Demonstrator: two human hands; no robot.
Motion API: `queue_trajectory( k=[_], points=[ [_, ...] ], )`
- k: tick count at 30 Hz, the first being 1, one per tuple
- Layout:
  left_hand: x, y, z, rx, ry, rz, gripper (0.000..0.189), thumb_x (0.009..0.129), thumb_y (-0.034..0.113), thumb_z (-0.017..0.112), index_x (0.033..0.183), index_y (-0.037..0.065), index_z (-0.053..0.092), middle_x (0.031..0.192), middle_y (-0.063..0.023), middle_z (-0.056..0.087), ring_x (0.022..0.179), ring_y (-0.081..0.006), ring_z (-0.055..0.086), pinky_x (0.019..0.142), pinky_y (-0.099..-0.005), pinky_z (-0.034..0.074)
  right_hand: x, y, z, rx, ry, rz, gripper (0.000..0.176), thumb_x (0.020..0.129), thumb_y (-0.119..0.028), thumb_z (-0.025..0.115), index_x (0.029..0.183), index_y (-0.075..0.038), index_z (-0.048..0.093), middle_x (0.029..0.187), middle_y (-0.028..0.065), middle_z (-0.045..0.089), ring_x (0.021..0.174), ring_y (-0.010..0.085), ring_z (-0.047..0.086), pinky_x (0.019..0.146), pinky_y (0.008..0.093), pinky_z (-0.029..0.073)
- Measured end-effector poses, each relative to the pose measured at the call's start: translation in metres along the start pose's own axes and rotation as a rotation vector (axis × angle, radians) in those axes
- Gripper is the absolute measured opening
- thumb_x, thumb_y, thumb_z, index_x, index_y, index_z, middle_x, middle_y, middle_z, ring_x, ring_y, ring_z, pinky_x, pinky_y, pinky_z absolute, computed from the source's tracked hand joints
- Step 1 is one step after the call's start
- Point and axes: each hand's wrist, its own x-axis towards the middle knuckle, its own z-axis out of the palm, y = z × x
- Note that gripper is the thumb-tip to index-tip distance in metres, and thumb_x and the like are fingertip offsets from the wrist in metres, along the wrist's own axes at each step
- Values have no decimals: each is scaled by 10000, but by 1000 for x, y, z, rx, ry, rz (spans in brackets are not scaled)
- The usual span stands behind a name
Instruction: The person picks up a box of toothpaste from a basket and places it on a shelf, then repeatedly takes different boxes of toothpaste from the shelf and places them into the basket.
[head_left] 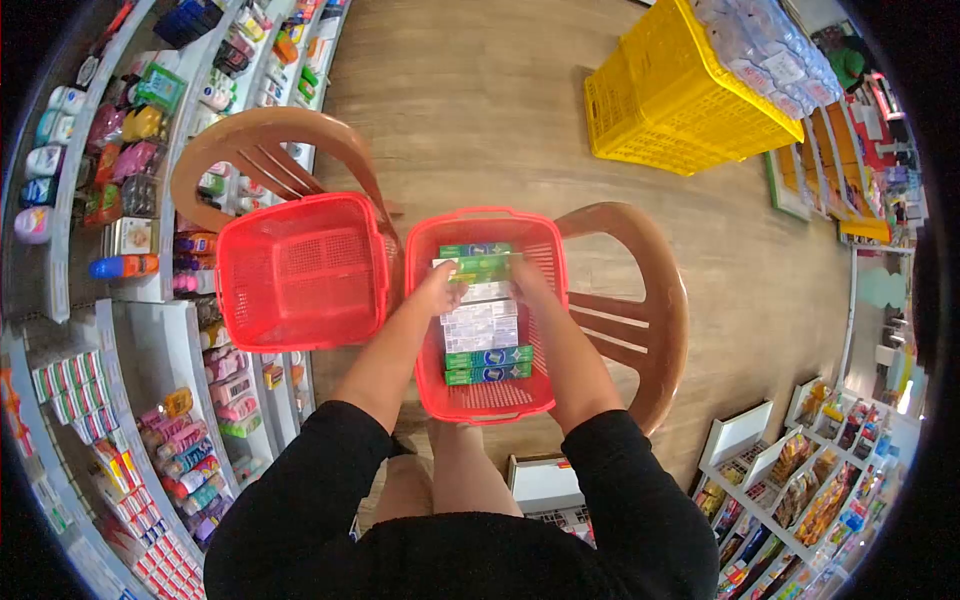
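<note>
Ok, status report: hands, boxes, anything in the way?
Left hand and right hand both gripping a green box. Box held over stacked cartons in the right red basket. Second red basket alongside, apart from both hands.

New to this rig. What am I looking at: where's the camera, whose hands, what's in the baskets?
No machine here: a person works with bare hands. The one picture comes from a camera worn on the head, looking down; its wide lens bends the edges. The left hand and right hand reach into a red basket that sits on a brown chair. In it lies a row of long cartons, green and white. Both hands appear to have a grip on a green carton by its ends, at the far end of the row. Beside it a second red basket, nothing visible inside, sits on another chair. A yellow crate stands on the wooden floor, and shop shelves line the sides.
</note>
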Motion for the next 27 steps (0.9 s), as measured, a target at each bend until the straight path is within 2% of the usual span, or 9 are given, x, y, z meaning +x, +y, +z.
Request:
queue_trajectory(
  k=[5, 9, 11, 15, 17, 18, 22, 26, 27],
  points=[
    [12, 6, 8, 0, 187, 98, 316, 774, 407, 670, 899, 153, 531, 681, 22, 518, 491, -44, 455, 381, -167, 336, 23, -10, 2, 6, -9, 128, 285, 871, -394, 580, 872, -112, 538, 547, 10, 383, 410, 130, 356, 375, 306, 335],
    [-2, 1, 12, 54, 138, 72, 334, 759, 398, 702, 907, 158, 523, 679, 18, 502, 455, -41, 412, 371, -158, 318, 7, -20, 13, -124, 61, 128, 377, 843, -445, 620, 1000, -113, 533, 578, 14, 422, 410, 140, 375, 372, 304, 354],
    [-11, -10, 12, 45, 106, 42, 363, 766, 421, 711, 991, 213, 517, 716, 10, 491, 431, -52, 399, 362, -171, 315, -24, -29, 20, -124, 146, -66, 529, 847, -434, 649, 1259, -182, 432, 693, 47, 544, 457, 142, 461, 377, 311, 387],
    [-63, -44, 21, -200, -97, -13, 408, 778, 470, 698, 1041, 209, 528, 765, -16, 517, 469, -64, 419, 379, -177, 347, -122, -69, 45, -96, 240, -244, 690, 846, -444, 656, 1395, -210, 308, 840, 104, 613, 549, 190, 573, 408, 325, 452],
    [-106, -66, 33, -283, -91, 86, 387, 818, 493, 642, 1000, 175, 519, 766, -18, 530, 466, -71, 400, 406, -184, 348, -169, -84, 49, -327, 184, -335, 827, 802, -512, 659, 1443, -158, 275, 1071, 212, 608, 922, 304, 650, 638, 462, 534],
    [-126, -74, 34, -287, -97, 99, 387, 818, 493, 642, 1000, 175, 519, 766, -18, 530, 466, -71, 400, 406, -184, 348, -154, -64, 48, -463, 275, -610, 741, 822, -417, 675, 1399, -90, 345, 1121, 249, 589, 985, 374, 615, 808, 464, 496],
    [-206, -103, 30, -366, -389, 172, 517, 851, 631, 504, 1211, 261, 475, 979, -52, 576, 649, -145, 521, 540, -258, 449, -257, -83, 94, -605, 271, -1176, 520, 844, -159, 657, 1307, -37, 452, 1117, 270, 571, 1020, 427, 569, 842, 457, 470],
    [-270, -108, -20, -312, -617, 290, 747, 812, 784, 370, 1391, 312, 369, 1230, -80, 538, 981, -249, 573, 761, -406, 498, -362, -77, 131, -742, -108, -1204, 510, 808, -137, 685, 1286, -134, 508, 1197, 207, 542, 1097, 380, 537, 928, 482, 434],
    [-297, -107, -27, -293, -650, 367, 775, 809, 797, 344, 1406, 303, 362, 1259, -86, 532, 1039, -266, 572, 795, -431, 499, -385, -74, 138, -910, -239, -1401, 555, 747, -112, 712, 1266, -186, 531, 1241, 153, 544, 1146, 360, 521, 946, 547, 394]
  ],
)
